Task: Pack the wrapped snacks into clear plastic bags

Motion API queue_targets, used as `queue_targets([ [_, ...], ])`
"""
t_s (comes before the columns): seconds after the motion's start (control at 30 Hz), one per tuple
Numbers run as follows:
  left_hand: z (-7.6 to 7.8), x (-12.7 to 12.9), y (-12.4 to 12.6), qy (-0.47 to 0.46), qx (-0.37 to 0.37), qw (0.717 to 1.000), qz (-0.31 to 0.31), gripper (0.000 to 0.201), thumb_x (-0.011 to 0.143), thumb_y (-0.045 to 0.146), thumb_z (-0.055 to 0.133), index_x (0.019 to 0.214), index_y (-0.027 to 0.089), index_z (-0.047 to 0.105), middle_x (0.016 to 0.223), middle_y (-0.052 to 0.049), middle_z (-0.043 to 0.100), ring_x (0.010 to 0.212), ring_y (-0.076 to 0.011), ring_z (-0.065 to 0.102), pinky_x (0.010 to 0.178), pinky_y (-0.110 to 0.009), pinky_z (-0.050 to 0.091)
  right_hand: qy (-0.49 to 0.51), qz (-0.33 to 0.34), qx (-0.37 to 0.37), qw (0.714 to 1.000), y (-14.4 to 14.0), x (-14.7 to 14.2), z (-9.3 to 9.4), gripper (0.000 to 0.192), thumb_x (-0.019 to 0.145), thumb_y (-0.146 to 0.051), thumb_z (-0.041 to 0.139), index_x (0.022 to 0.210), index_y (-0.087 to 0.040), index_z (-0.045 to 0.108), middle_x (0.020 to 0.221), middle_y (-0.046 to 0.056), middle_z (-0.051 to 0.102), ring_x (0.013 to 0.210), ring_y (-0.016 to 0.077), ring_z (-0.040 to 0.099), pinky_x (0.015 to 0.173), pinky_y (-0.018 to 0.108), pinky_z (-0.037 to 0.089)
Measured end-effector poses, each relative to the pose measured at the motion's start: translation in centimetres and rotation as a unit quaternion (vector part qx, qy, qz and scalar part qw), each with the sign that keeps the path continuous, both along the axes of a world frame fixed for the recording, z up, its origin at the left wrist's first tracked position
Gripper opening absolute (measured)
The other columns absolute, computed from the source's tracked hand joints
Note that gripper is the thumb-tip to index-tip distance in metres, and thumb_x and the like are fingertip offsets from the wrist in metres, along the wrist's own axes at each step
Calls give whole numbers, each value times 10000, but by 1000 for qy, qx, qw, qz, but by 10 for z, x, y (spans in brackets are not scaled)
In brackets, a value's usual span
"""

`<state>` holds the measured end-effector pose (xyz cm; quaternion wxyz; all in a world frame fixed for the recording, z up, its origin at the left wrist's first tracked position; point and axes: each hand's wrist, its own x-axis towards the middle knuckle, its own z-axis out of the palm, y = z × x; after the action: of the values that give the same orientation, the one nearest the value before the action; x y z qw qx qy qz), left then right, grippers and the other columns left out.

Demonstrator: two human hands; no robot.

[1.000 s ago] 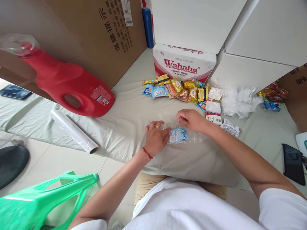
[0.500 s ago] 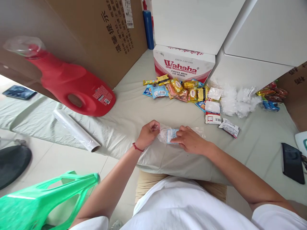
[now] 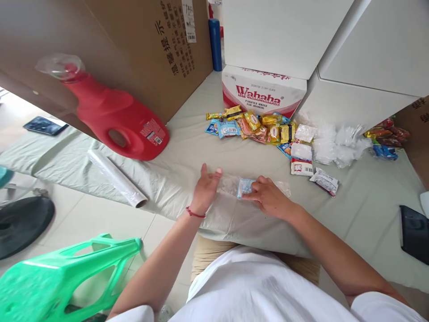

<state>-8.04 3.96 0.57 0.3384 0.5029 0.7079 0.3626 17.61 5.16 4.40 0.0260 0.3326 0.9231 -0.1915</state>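
Note:
A small light-blue snack packet (image 3: 244,186) lies on a piece of clear plastic wrap (image 3: 229,184) on the pale green sheet (image 3: 187,152). My right hand (image 3: 266,197) rests flat on the packet and presses it down with its fingertips. My left hand (image 3: 205,190) is spread, fingers straight, at the wrap's left edge, palm turned toward the packet and touching the film. A red cord sits on my left wrist.
A pile of colourful snack packets (image 3: 254,126) and wrapped white bundles (image 3: 330,143) lie before a Wahaha box (image 3: 263,91). A red jug (image 3: 117,117) and a wrap roll (image 3: 115,178) are on the left, a green stool (image 3: 63,277) at lower left, a phone (image 3: 414,232) on the right.
My left hand let go of the pinched wrap and spread flat beside it. My right hand stayed on the blue packet. The view shifted slightly right.

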Motion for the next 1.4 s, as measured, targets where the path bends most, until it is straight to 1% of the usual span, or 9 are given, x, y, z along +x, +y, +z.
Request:
queue_targets([
  [0.1,6,16,8,88,-68,992,-51,574,768,674,710,1039,168,698,985,-142,713,940,-310,684,813,-395,503,-7,-4,-5,1000,-1,-2,2,485,999,-116,535,1347,-391,732,948,90,631,957,247,409,772,367,272],
  [0.27,19,12,3,61,-27,992,-103,256,776,422,684,641,212,628,833,-38,619,816,-204,607,808,-350,489,-13,-8,-10,1000,-1,-3,3,478,986,-106,557,1325,-385,745,955,92,642,958,249,410,774,361,269],
  [0.57,32,72,-7,-274,-44,949,-148,281,839,404,540,744,185,689,809,-47,703,770,-176,611,688,-299,483,27,-18,23,999,-9,0,-6,397,1059,-198,486,1340,-337,729,1141,110,654,999,257,430,821,378,326],
  [0.77,6,85,-11,-54,53,977,-197,262,888,253,541,942,245,797,1025,-54,802,977,-234,687,910,-403,537,116,-2,-5,993,-32,21,9,286,1043,-305,545,1233,-235,747,1181,119,669,1165,283,516,1032,440,405],
  [0.87,2,93,-20,79,115,969,-205,293,880,147,549,910,278,810,1114,-43,798,987,-248,650,975,-487,504,180,-146,-7,973,-33,43,6,341,1083,-353,447,1157,-246,762,1066,96,701,1055,255,584,967,393,458],
  [0.97,2,100,-23,157,96,975,-121,221,822,185,670,977,277,798,1233,-77,721,1082,-299,597,999,-549,478,143,-333,52,931,-32,61,-12,375,1018,-414,571,1299,-197,692,1157,149,680,1076,301,573,958,424,467],
  [1.07,0,100,-19,181,37,982,-46,553,730,317,805,1261,230,678,1481,-167,527,1377,-401,460,1102,-620,412,74,-357,4,931,-38,67,-29,331,940,-421,684,1180,-195,710,1118,133,674,1036,294,580,911,394,472],
  [1.17,-2,98,-13,188,-21,979,-72,596,701,408,844,1210,182,631,1533,-225,465,1532,-450,289,1203,-651,299,47,-366,-24,929,-47,61,-31,133,961,-309,620,921,-204,692,1031,106,667,952,255,600,807,330,453],
  [1.4,3,121,-27,115,72,983,-124,445,807,261,713,1223,214,563,1196,-112,629,1063,-275,659,942,-437,539,200,-413,-127,879,-54,36,-15,173,984,-368,503,869,-251,554,664,-20,597,606,181,570,605,287,400],
])
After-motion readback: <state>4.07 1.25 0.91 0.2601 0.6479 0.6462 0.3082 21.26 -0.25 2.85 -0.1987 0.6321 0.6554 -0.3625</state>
